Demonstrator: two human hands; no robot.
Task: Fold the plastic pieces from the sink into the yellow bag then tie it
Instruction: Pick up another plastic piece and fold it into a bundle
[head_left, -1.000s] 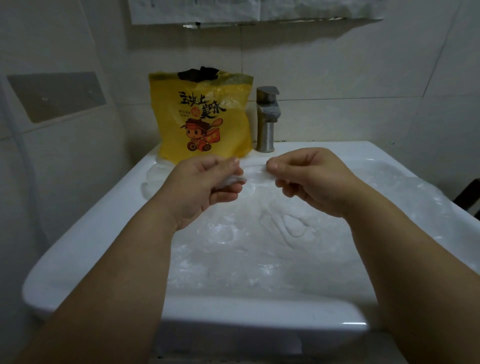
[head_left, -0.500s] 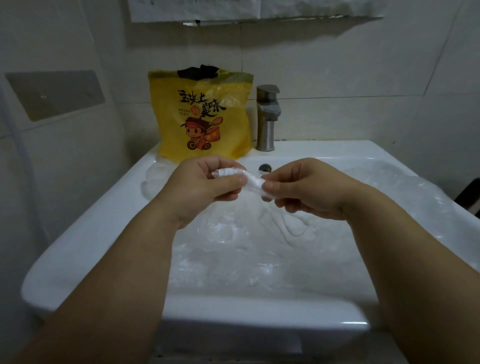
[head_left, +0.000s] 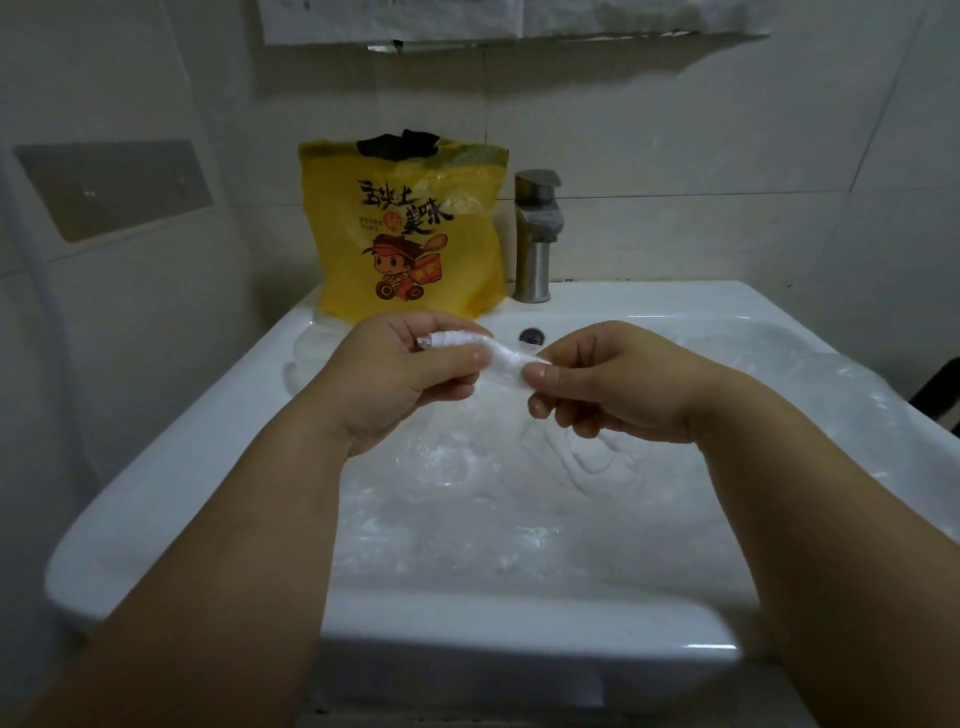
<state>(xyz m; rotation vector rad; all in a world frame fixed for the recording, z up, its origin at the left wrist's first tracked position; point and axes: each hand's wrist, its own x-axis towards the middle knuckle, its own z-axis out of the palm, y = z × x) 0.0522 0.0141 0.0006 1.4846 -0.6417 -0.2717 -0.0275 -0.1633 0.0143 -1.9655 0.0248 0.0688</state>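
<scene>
Since a second ago the hands have drawn closer together above the sink, and the clear strip once stretched between them is now a short, thick wad.

The sink fills the lower view. Its basin is lined with loose plastic pieces, crumpled and see-through, which spill up its right side; they look like the stock waiting to be folded. At the sink's back left corner the yellow bag stands upright against the wall, within reach for dropping folds in. Its mouth is at the top with something black showing there, and it is not yet tied. The tap stands on the sink's back ledge, just beside the bag.

Above the middle of the sink, the left hand curls round one end of the folded plastic piece, thumb pressing it flat so the folds do not spring open. The right hand pinches the other end between thumb and forefinger, probably to turn one more fold over. The piece is held clear of the basin, in front of the bag, so the task is in its folding stage.
</scene>
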